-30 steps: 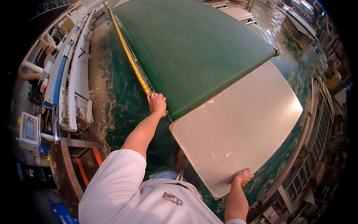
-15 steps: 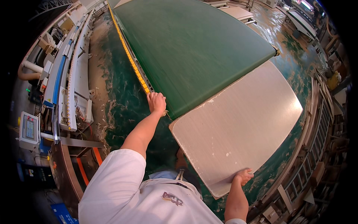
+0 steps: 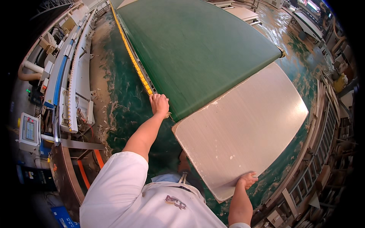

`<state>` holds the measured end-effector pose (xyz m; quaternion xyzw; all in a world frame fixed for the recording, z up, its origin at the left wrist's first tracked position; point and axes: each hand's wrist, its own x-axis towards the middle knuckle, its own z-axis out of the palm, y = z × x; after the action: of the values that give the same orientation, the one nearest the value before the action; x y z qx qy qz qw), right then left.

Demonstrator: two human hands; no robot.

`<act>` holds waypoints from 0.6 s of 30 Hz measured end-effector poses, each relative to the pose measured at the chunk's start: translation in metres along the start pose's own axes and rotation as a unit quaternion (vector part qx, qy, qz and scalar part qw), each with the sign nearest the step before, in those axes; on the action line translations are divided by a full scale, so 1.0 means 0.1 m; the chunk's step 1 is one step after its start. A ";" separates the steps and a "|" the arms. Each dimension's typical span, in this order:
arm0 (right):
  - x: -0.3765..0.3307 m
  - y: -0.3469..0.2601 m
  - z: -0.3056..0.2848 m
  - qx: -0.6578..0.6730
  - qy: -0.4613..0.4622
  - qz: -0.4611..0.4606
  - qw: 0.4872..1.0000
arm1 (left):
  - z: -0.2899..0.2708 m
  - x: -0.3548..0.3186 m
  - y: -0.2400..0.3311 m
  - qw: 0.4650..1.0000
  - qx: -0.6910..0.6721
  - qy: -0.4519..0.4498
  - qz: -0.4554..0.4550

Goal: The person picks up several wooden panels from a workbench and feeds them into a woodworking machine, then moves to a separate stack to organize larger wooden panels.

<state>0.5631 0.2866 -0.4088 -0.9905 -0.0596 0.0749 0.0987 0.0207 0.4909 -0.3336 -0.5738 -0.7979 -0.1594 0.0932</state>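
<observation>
My left hand (image 3: 159, 105) is closed round the near end of a rail with a row of yellow rollers (image 3: 137, 66). This rail runs along the left side of a wide green conveyor belt (image 3: 197, 53). At the belt's near end lies a large pale, smooth panel (image 3: 239, 129) with a rounded corner and worn, chipped edges. My right hand (image 3: 248, 180) holds the panel's near right edge, its fingers bent at the rim; their tips are partly hidden. Both arms are spread apart, with my body between them at the panel's near left side.
On the left stands a long machine (image 3: 72, 76) with a control screen (image 3: 29, 129) and a brown frame (image 3: 66, 171). The green floor (image 3: 125, 114) is streaked with dust. A ladder-like rack (image 3: 315, 163) and stacked boards line the right. Pale sheets (image 3: 241, 13) lie beyond the belt.
</observation>
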 end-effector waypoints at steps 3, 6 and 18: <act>-0.02 -0.01 -0.03 0.003 0.000 -0.002 1.000 | 0.01 0.00 0.00 1.000 0.002 0.002 0.002; -0.06 -0.05 -0.11 0.005 -0.022 0.004 1.000 | 0.02 0.01 0.00 1.000 0.000 0.008 0.004; -0.03 -0.02 -0.03 0.002 0.004 -0.002 1.000 | 0.04 0.01 -0.01 1.000 0.002 0.004 0.001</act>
<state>0.5608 0.2874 -0.4051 -0.9905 -0.0609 0.0708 0.1011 0.0195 0.4928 -0.3374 -0.5736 -0.7973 -0.1604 0.0979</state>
